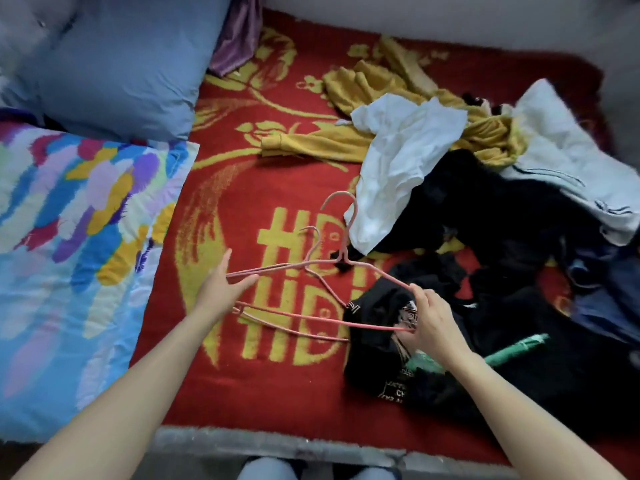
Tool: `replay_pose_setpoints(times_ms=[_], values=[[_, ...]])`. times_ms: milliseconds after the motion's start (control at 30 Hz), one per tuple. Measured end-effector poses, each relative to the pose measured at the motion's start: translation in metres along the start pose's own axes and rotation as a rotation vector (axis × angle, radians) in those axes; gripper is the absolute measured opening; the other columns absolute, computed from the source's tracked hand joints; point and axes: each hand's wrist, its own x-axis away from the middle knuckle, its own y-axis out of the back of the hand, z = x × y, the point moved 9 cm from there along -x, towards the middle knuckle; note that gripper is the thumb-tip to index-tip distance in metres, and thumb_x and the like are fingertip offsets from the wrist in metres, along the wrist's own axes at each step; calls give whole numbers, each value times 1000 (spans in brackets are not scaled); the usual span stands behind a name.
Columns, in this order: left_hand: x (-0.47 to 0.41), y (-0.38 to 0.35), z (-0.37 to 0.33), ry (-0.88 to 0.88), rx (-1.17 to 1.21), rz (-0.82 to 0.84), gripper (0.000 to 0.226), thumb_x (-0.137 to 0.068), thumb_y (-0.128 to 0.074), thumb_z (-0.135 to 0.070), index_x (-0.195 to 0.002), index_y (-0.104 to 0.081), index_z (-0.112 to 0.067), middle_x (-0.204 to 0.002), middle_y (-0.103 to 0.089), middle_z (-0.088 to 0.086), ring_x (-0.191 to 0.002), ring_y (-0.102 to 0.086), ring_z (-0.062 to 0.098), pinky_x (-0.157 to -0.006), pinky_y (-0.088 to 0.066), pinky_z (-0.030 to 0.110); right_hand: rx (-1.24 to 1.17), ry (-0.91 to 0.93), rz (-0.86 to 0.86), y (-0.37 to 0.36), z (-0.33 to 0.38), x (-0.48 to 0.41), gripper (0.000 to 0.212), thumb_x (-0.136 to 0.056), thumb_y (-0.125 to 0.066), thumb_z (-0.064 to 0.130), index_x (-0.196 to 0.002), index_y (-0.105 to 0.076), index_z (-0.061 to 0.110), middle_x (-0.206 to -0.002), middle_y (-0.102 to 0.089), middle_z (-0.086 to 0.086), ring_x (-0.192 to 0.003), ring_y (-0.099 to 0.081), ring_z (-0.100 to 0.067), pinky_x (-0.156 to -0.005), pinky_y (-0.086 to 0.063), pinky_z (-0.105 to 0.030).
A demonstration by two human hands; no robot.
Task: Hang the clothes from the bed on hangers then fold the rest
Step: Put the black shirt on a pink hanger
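Two pink wire hangers (304,313) lie overlapped low over the red and yellow blanket (277,188). My right hand (433,320) pinches the right end of one hanger, above a black printed garment (381,344). With fingers spread and straight, my left hand (225,285) touches the hangers' left ends. Behind them lies a heap of clothes: a white shirt (394,161), a mustard yellow garment (349,140), black clothes (485,209), a pale garment (561,157) and dark blue fabric (609,289).
A blue pillow (114,64) and a colourful patterned quilt (69,237) fill the left side. Purple fabric (239,32) sits at the back by the wall. A green hanger (512,351) lies on the black clothes. The bed's front edge (277,441) runs below my arms.
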Motion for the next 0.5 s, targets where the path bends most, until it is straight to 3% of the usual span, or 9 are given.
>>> replay_pose_setpoints(times_ms=[67, 133, 233, 300, 367, 433, 467, 500], values=[[13, -36, -35, -76, 80, 204, 37, -86, -67, -16, -123, -59, -13, -104, -62, 12, -92, -60, 15, -75, -45, 19, 8, -36, -60, 17, -33, 29, 95, -30, -95, 13, -111, -56, -18, -88, -61, -27, -72, -63, -43, -64, -52, -51], [30, -65, -71, -163, 163, 270, 22, -87, -63, -4, -108, -66, -11, -82, -63, 1, -60, -56, -6, -53, -41, 7, -30, -107, -76, 27, -75, 62, 101, -32, -96, 11, -118, -52, -17, -94, -60, -28, -79, -63, -46, -70, -52, -52], [51, -101, -109, -256, 162, 228, 19, -86, -62, 2, -101, -68, -8, -70, -64, -6, -53, -52, -11, -54, -40, 2, -222, -238, -25, 31, -124, 96, 109, -50, -92, 24, -139, -36, -2, -107, -58, -14, -98, -58, -30, -87, -49, -42], [70, -149, -138, -303, 118, 293, 17, -85, -62, 3, -98, -69, -6, -79, -64, 4, -57, -55, -2, -53, -44, 6, -460, -368, 25, 31, -153, 109, 99, -63, -86, 30, -143, -30, 20, -102, -56, 1, -94, -56, -15, -84, -43, -26], [91, -201, -161, -348, 42, 390, 17, -87, -61, 1, -97, -70, -10, -81, -59, 6, -60, -54, 9, -51, -49, 16, -691, -407, 11, 35, -164, 104, 68, -76, -76, 25, -133, -38, 30, -87, -61, 7, -78, -59, -9, -75, -43, -21], [105, -242, -178, -375, -27, 412, 16, -89, -60, -3, -96, -71, -13, -76, -52, 3, -63, -53, 19, -61, -55, 36, -909, -493, -90, 47, -185, 99, 19, -88, -63, 20, -107, -60, 21, -66, -62, 5, -55, -55, -7, -62, -45, -25], [113, -266, -184, -365, -16, 417, 15, -89, -60, -4, -93, -71, -14, -76, -50, 3, -63, -54, 21, -61, -55, 39, -961, -545, -120, 53, -207, 103, 8, -92, -58, 19, -89, -65, 17, -56, -60, 4, -45, -50, -6, -54, -43, -24], [116, -281, -187, -353, 14, 424, 15, -89, -61, -6, -91, -70, -17, -79, -51, 4, -63, -55, 20, -61, -54, 37, -947, -559, -132, 58, -224, 103, 20, -93, -55, 19, -76, -65, 16, -48, -56, 5, -40, -45, -5, -49, -39, -21]])
